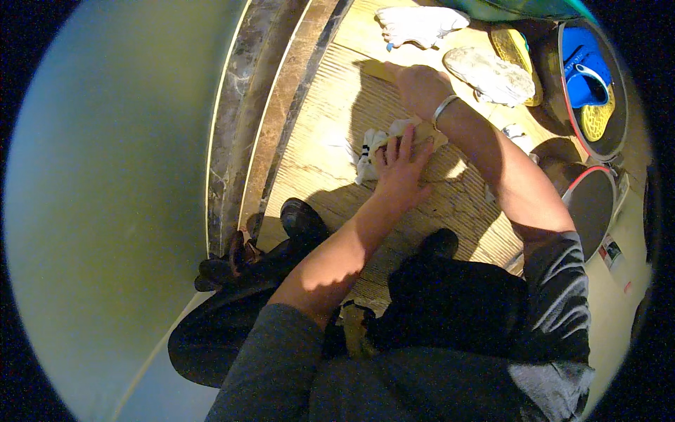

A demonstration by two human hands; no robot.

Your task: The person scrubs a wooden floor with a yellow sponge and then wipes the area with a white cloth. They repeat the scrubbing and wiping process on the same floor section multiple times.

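Observation:
My left hand (401,171) lies palm down with spread fingers over a crumpled white cloth (366,153) with short black stripes, likely a sock. The cloth rests on a ribbed wooden deck (316,137). Farther out, my right hand (422,87) is in shadow, bent at the wrist, with a silver bangle (443,111) on it. Whether its fingers hold something cannot be made out. A white shoe (422,25) lies beyond the right hand, and a pale shoe turned sole up (490,76) is to its right.
Water (116,158) borders the deck on the left, past wooden edge boards (263,116). At right stand a bucket (569,105) holding blue clogs (585,68) and a second bucket (590,211). A yellow-soled shoe (514,45) lies near a green basin (527,8).

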